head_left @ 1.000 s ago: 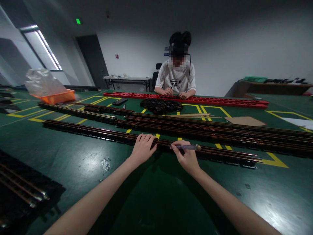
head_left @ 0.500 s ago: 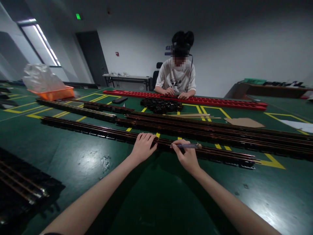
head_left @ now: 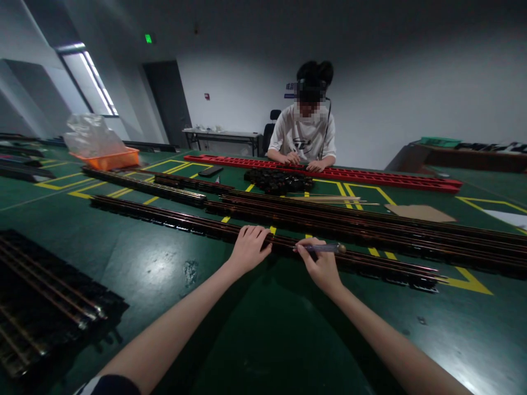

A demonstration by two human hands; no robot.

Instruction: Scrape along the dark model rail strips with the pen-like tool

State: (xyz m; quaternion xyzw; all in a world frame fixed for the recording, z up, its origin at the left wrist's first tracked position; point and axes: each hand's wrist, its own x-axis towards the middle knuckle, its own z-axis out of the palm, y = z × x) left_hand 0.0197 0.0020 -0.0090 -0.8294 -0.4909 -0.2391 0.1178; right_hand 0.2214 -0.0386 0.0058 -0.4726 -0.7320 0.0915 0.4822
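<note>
A long dark strip [head_left: 164, 218] with copper-coloured rods along it lies across the green table [head_left: 263, 340]. My left hand [head_left: 250, 249] rests on the near side of this strip, fingers laid over it and apart. To its right, my right hand [head_left: 320, 262] is closed around a pen-like tool [head_left: 327, 248]. The tool's narrow end points left at the strip, and its rounded end sticks out to the right. Fine detail at the tip is too small to make out.
Behind lie more dark strips [head_left: 370, 229], a black heap [head_left: 278, 181], a phone [head_left: 210, 171], cardboard [head_left: 420, 213] and a red frame [head_left: 370, 175]. A person [head_left: 304, 131] sits opposite. An orange basket [head_left: 115, 159] stands left; dark pieces [head_left: 49, 291] lie near left.
The whole view has shifted, so everything appears a little further right and lower. My hands keep nearly the same place on the strip. The person opposite has moved their hands slightly.
</note>
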